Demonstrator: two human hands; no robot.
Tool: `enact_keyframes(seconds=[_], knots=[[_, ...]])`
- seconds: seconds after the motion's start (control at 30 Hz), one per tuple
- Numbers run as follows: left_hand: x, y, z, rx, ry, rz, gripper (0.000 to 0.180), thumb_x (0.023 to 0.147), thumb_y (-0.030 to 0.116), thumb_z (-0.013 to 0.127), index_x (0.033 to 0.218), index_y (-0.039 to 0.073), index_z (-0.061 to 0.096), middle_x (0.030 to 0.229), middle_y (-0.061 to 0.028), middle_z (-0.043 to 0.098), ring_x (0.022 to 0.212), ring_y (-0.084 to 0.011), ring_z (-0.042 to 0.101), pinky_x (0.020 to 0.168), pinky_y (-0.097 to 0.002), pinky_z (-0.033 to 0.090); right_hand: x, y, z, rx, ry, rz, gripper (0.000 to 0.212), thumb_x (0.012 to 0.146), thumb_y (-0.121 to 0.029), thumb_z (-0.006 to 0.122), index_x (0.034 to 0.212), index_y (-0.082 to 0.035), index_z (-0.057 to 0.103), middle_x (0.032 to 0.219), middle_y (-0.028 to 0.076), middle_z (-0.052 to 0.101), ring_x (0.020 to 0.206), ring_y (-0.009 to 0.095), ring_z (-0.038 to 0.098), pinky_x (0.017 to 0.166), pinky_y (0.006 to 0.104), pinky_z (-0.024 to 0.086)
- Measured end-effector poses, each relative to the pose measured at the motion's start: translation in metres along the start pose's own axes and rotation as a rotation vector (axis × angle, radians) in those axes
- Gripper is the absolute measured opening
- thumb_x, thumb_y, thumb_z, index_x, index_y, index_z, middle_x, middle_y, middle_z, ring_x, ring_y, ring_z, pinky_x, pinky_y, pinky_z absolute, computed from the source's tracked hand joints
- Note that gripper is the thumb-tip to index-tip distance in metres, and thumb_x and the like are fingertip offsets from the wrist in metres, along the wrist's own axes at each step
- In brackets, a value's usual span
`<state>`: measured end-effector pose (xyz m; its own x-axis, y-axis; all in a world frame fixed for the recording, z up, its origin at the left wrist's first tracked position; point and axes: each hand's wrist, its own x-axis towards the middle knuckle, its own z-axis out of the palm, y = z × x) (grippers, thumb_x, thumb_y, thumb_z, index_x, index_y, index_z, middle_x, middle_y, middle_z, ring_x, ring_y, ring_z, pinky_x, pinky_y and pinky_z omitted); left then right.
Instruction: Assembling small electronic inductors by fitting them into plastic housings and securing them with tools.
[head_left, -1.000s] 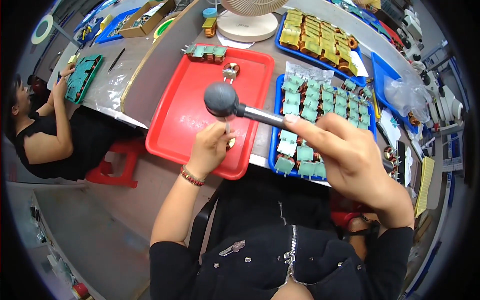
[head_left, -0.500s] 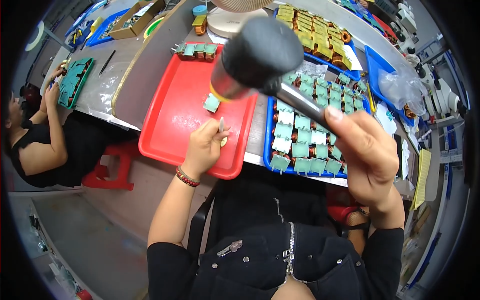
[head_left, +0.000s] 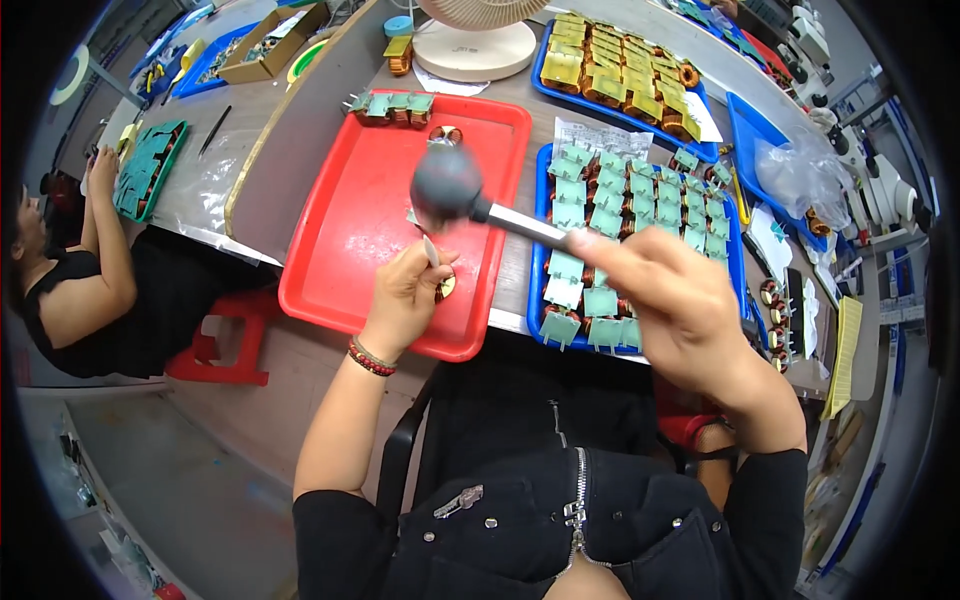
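Observation:
My right hand (head_left: 690, 305) is closed around the metal handle of a mallet (head_left: 448, 182) with a dark, rounded head. The head hangs over the red tray (head_left: 345, 220), blurred by motion. Below it, my left hand (head_left: 403, 290) is closed on a thin pale stick-like tool (head_left: 431, 250) held upright. A small green-topped piece (head_left: 411, 215) shows just past the tool, mostly hidden by the mallet head. Beside my left fingers lies a coil with a cream disc (head_left: 447, 287). Another copper coil (head_left: 446, 133) sits farther up in the tray.
Several green-topped coils (head_left: 371, 106) lie at the tray's far left corner. On the right, a blue tray (head_left: 741, 285) holds rows of such pieces. Behind it stands a blue tray of yellow-topped coils (head_left: 625, 65). A fan base (head_left: 475, 50) stands behind; a person (head_left: 95, 250) works at left.
The mallet has dropped and moved left, down toward the pale tool. My right hand moved left and slightly lower with it. My left hand stays nearly in place.

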<state>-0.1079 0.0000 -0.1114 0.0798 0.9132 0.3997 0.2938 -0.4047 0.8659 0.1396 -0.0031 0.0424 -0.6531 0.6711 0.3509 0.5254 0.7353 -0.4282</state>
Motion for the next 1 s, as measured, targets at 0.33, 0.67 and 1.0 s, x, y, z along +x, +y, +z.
enact_keyframes(seconds=[0.33, 0.67, 1.0], knots=[[0.003, 0.002, -0.004, 0.075, -0.013, -0.006, 0.009, 0.081, -0.004, 0.053, 0.086, -0.001, 0.060, 0.067, -0.0097, 0.056, 0.057, -0.0175, 0.054, 0.053, -0.0266, 0.044, 0.000, -0.007, -0.004, 0.036, 0.111, -0.035, 0.051, 0.068, 0.015, 0.050, 0.114, -0.005, 0.058, 0.070, 0.010, 0.054, 0.056, 0.018, 0.051, 0.049, 0.0280, 0.041], [0.000, 0.004, -0.003, 0.070, -0.029, -0.039, 0.003, 0.081, -0.004, 0.054, 0.079, -0.002, 0.055, 0.068, -0.0100, 0.057, 0.061, -0.0187, 0.057, 0.057, -0.0260, 0.045, 0.006, -0.010, -0.005, 0.106, 0.112, 0.022, 0.055, 0.067, 0.015, 0.048, 0.116, -0.007, 0.058, 0.068, 0.010, 0.051, 0.056, 0.020, 0.049, 0.050, 0.0269, 0.040], [0.003, 0.003, 0.002, 0.138, -0.062, -0.057, 0.013, 0.087, 0.001, 0.051, 0.090, -0.002, 0.062, 0.075, -0.0051, 0.063, 0.065, -0.0095, 0.056, 0.057, -0.0228, 0.045, -0.034, 0.009, -0.018, 0.070, 0.205, 0.177, 0.067, 0.064, 0.010, 0.051, 0.122, -0.023, 0.054, 0.075, 0.004, 0.054, 0.062, 0.021, 0.055, 0.048, 0.0304, 0.043]])
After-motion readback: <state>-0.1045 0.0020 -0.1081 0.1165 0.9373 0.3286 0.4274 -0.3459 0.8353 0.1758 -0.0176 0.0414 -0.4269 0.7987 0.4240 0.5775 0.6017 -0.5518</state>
